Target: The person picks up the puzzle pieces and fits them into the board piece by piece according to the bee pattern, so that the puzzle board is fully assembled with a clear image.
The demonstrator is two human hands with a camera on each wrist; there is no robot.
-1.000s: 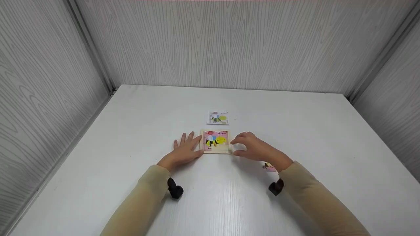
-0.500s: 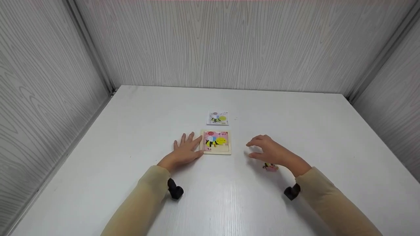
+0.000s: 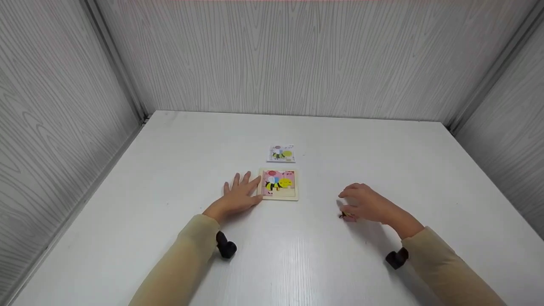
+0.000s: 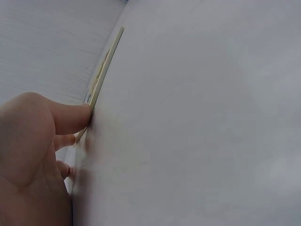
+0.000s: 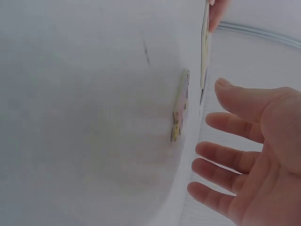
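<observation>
My left hand (image 3: pixel 238 199) lies on the table with its fingers spread. Its thumb and index finger touch the left edge of a wooden bee jigsaw puzzle tray (image 3: pixel 284 193), whose lower right part shows bare wood. Off to the right, my right hand (image 3: pixel 369 205) hovers over a loose pink, yellow and black puzzle piece (image 3: pixel 347 217), partly covering it in the head view. In the right wrist view that puzzle piece (image 5: pixel 180 106) lies on the table, apart from the loosely bent fingers (image 5: pixel 228 155), which hold nothing.
Behind the tray lies a small card (image 3: pixel 281 154) with a similar bee picture. The white table (image 3: pixel 272 259) is bounded by a grey wood-grain panel (image 3: pixel 280 55) at the back and others at the sides.
My right hand has moved away from the tray's right edge, rightward and nearer to me, to above the loose puzzle piece. The left hand and the tray have stayed in place.
</observation>
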